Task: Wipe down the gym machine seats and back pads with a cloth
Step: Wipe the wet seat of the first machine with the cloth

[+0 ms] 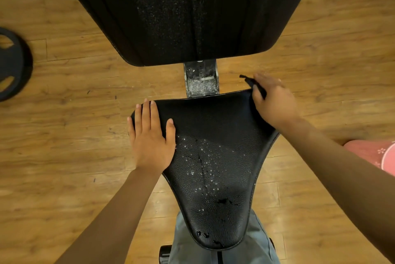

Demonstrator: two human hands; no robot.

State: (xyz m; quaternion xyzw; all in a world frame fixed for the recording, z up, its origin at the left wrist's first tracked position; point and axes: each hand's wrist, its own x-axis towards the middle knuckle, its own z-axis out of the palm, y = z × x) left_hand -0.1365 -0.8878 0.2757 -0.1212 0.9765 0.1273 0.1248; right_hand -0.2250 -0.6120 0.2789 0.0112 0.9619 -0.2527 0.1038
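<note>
A black leather seat point(215, 152), wide at the far end and narrow toward me, fills the middle; its surface is cracked and flecked with white specks. Beyond it rises the black back pad point(188, 11), also speckled. My left hand point(150, 137) lies flat with straight fingers on the seat's far left corner. My right hand point(274, 99) grips a small dark cloth point(255, 85) against the seat's far right corner, a strip of cloth sticking out past the fingers.
A grey metal bracket with a spring point(201, 79) joins seat and back pad. A black weight plate point(12, 64) lies on the wooden floor point(64, 135) at the left. My jeans point(258, 240) and a pink slipper point(378, 154) show near the seat.
</note>
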